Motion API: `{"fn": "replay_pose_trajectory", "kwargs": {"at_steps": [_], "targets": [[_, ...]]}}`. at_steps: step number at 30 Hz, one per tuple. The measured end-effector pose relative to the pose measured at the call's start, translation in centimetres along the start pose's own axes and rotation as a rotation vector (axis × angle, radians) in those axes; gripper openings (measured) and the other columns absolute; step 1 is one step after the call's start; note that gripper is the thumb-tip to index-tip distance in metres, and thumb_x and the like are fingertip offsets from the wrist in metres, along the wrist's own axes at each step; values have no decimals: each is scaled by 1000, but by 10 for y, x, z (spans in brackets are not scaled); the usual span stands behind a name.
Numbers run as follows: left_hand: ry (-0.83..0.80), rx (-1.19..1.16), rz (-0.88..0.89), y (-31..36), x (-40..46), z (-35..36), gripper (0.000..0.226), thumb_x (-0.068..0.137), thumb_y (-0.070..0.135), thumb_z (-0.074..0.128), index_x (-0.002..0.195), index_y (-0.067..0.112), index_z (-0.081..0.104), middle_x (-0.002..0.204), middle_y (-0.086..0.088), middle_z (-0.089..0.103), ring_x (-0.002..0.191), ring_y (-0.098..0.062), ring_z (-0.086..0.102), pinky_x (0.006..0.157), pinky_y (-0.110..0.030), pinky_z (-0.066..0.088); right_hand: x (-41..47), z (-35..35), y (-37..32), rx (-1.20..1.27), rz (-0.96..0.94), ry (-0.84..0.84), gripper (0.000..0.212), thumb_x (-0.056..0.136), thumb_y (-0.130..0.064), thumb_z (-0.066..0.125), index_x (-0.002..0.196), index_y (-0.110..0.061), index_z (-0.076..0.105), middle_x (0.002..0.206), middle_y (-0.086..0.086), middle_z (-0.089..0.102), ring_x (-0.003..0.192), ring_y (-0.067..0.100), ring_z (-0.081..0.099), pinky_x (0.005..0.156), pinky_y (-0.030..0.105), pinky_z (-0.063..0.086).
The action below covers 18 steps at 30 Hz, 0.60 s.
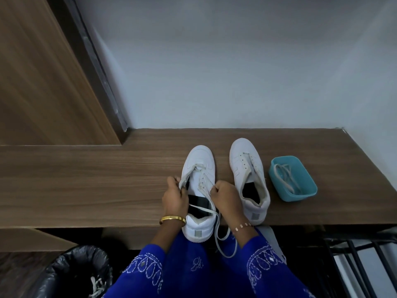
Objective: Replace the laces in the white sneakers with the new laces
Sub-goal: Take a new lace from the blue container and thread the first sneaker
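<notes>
At the near edge of the wooden surface [86,181] stood the left sneaker [198,196], heel overhanging. The left hand [174,197] pinched one lace [187,177] end in curled fingers; the right hand [224,195] pinched the other. The unlaced right sneaker [249,181] stood just beside, near a teal tub [300,194] holding a lace.
</notes>
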<state>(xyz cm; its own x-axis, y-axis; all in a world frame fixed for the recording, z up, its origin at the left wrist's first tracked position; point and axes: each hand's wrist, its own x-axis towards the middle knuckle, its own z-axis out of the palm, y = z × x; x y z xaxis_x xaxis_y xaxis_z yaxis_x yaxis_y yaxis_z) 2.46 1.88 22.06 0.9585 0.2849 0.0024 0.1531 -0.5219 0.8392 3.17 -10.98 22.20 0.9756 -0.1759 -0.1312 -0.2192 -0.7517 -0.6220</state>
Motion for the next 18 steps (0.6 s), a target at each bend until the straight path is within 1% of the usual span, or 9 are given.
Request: {"fn": "replay_pose_trajectory", "kwargs": {"at_steps": [2, 4, 7, 10, 13, 18], "targets": [[8, 5, 3, 0, -2, 1, 18, 88, -3, 44, 102, 7, 47, 83, -11, 63, 74, -32, 59, 62, -29, 35, -2, 0, 1, -13, 6, -1, 22, 89, -13, 44, 69, -7, 49, 78, 15, 61, 72, 24, 54, 61, 31, 38], [3, 40, 16, 0, -1, 2, 25, 88, -2, 44, 111, 5, 50, 87, -13, 67, 77, -34, 61, 63, -29, 35, -3, 0, 2, -1, 11, 1, 21, 90, -14, 43, 74, -5, 55, 80, 14, 64, 73, 26, 57, 61, 31, 40], [-9, 96, 39, -1, -1, 1, 30, 89, 0, 44, 117, 6, 52, 89, -17, 68, 80, -37, 61, 64, -30, 36, -5, 1, 2, 6, -6, 22, 23, 91, -15, 43, 69, -9, 50, 75, 12, 62, 70, 25, 56, 59, 31, 40], [-7, 113, 37, -1, -3, 1, 31, 89, 0, 44, 119, 6, 53, 90, -19, 67, 81, -38, 61, 65, -29, 36, -8, 1, 4, -34, -38, 55, 27, 92, -17, 44, 66, -11, 44, 68, 8, 54, 66, 21, 50, 57, 29, 33], [-1, 127, 38, -1, -4, 1, 31, 90, 1, 44, 119, 7, 53, 87, -20, 67, 80, -38, 61, 64, -28, 35, -11, 0, 5, -107, -89, 63, 25, 94, -19, 43, 71, -11, 48, 77, 11, 61, 69, 20, 48, 60, 28, 30], [29, 121, 41, -2, -5, 2, 31, 90, 1, 43, 119, 6, 54, 83, -20, 66, 76, -37, 60, 62, -28, 33, -14, -3, 3, -174, -133, 64, 28, 98, -22, 38, 88, -5, 58, 90, 10, 64, 84, 24, 58, 63, 27, 28]]}}
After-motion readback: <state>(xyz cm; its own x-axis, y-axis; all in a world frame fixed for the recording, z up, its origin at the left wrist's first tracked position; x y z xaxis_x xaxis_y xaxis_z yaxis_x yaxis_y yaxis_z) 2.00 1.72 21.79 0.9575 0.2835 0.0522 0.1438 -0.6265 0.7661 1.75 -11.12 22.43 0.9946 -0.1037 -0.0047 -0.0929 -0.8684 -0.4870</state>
